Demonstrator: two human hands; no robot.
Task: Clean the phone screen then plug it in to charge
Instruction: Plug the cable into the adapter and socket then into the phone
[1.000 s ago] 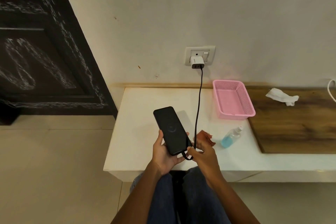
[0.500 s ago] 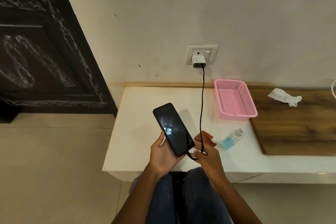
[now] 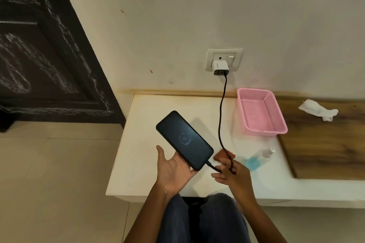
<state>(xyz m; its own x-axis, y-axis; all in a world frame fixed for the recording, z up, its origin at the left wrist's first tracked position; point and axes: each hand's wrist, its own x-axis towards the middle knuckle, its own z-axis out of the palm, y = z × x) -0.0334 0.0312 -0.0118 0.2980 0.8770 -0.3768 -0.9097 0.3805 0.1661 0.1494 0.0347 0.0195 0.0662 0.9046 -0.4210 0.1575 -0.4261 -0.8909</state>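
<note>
A black phone rests tilted on my left hand, palm up, over the white counter. Its screen glows faintly with a round charging symbol. A black cable is plugged into the phone's lower end and runs up to the white charger in the wall socket. My right hand is just right of the plug, fingers loose, with the cable looped over them. A brown-red cloth lies on the counter behind that hand.
A spray bottle with blue liquid lies right of my hands. A pink mesh basket stands behind it. A crumpled white tissue lies on the wooden board. A dark carved door is at the left.
The phone screen has lit up with a charging symbol. My right hand has loosened and slid a little right of the plug. The phone has tilted flatter on my left palm.
</note>
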